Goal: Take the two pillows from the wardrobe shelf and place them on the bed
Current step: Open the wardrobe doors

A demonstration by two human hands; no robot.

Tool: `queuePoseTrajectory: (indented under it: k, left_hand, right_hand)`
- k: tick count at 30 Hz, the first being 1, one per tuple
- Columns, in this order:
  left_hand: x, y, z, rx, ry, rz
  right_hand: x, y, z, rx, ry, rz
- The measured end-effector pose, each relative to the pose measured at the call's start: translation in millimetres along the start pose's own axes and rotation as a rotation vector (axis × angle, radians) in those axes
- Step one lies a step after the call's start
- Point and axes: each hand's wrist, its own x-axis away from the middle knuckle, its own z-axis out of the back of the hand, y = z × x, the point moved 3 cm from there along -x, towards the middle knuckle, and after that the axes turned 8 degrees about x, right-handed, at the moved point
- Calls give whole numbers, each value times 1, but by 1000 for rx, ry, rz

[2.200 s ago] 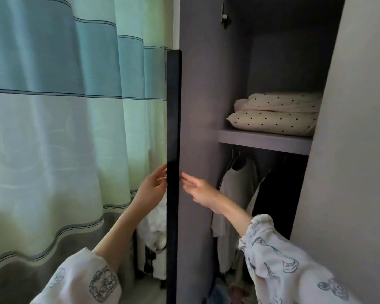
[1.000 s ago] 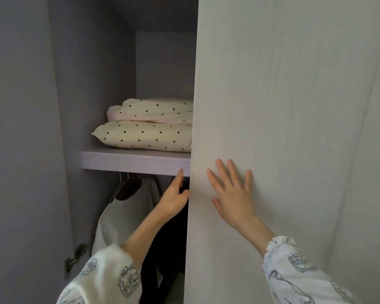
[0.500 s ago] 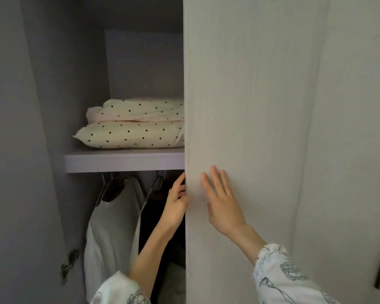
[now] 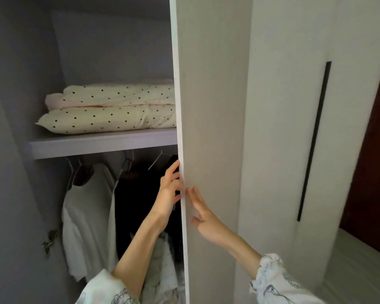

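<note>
1. Left hand [image 4: 170, 189] is at the inner edge of the right wardrobe door [image 4: 208, 128], fingers hooking round that edge, so it is grasping the door. Right hand [image 4: 203, 218] lies flat on the door's face, fingers straight, pressing and gripping nothing.
2. Out from the hands: the two pillows [image 4: 110, 108], cream with dark dots, are stacked one on the other on the shelf [image 4: 101, 143], above and left of both hands, untouched. The door covers their right ends.
3. Below the shelf hang a white top [image 4: 86, 207] and dark clothes [image 4: 140, 194] on hangers.
4. Risk, as I judge it: with the door only partly clear, a pull on the pillows could snag their hidden ends against its edge and drag the stack crooked.
5. Another risk: tug the bottom pillow first and the top one may slide off the shelf onto the clothes below.
6. Fingers at the door's edge could get pinched if it swings back.
7. Hard to make out: how far the pillows run behind the door, and the fingertips of the left hand behind the edge. Lower right, a pale striped surface [image 4: 360, 266] may be the bed, but it is cut off, so I cannot tell.
</note>
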Motion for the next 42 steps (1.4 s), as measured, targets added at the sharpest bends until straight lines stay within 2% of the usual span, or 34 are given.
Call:
queuePoseTrajectory:
  k: [3,7,10,18,21,27,34,42]
  left_hand:
    - [14,2,-22,7,-14,12]
    - [31,3,-56,-7,-33,25]
    - [41,1,-84,-30,-49,27]
    - [49,-11,-152,-201,-241,27]
    - [47,-14,-170,-259,-289,49]
    - [47,-26,-199,-380,-305,62]
    - [46,-41,-206,-377,-305,105]
    - [30,-44,-175,-439,-293,51]
  right_hand:
    - [26,0,15,-137,-8,-37]
    - [66,2,46,-528,-19,-112]
    - [91,13,68,-572,-9,-121]
    - [148,42,123,-519,59,-162]
    - [165,46,147,-527,152,-194]
    - [191,59,189,-452,249,-293]
    - [209,76,205,-292,366,-365]
    - [174,63,187,-73,353,-336]
